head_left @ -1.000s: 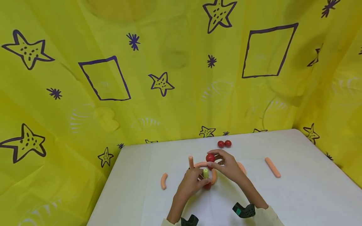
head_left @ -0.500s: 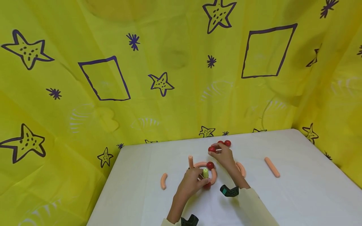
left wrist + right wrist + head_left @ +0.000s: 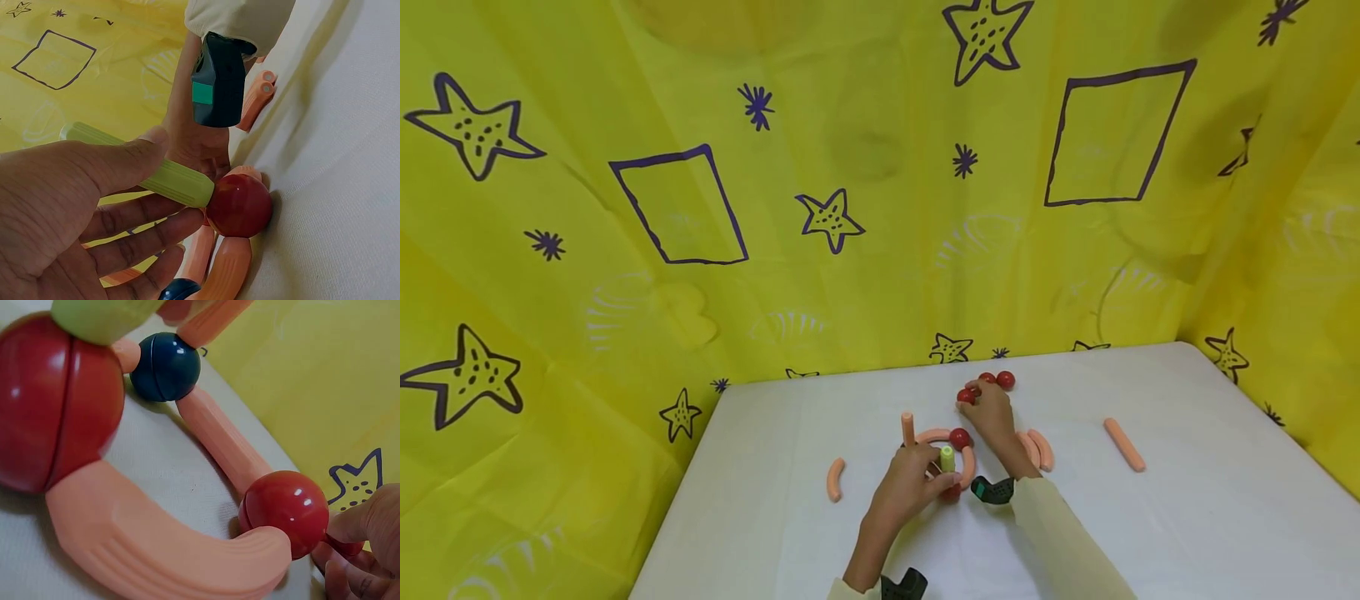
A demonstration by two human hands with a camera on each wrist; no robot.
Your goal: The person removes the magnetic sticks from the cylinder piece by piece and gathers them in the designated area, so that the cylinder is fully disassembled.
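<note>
My left hand point(image 3: 906, 483) pinches a light green rod point(image 3: 947, 458) between thumb and fingers. In the left wrist view, one end of the rod point(image 3: 181, 182) meets a red ball point(image 3: 240, 205). That ball belongs to a ring of peach curved rods point(image 3: 169, 540) joined by balls, including a second red ball point(image 3: 287, 512) and a dark blue ball point(image 3: 165, 365). An upright peach rod point(image 3: 907, 429) rises from the ring's left side. Behind the ring, my right hand point(image 3: 992, 412) holds a loose red ball point(image 3: 966, 397) near the table.
Two red balls point(image 3: 1005, 380) sit at the back, just beyond my right hand. Two curved peach rods point(image 3: 1040, 450) lie right of the ring and a straight peach rod point(image 3: 1124, 444) farther right. Another curved rod point(image 3: 835, 479) lies left. Patterned yellow cloth point(image 3: 850, 292) hangs behind the white table point(image 3: 760, 517).
My right hand has carried its red ball from above the ring's far ball back toward the two balls at the rear, and lowered it. The left hand keeps its hold on the green rod.
</note>
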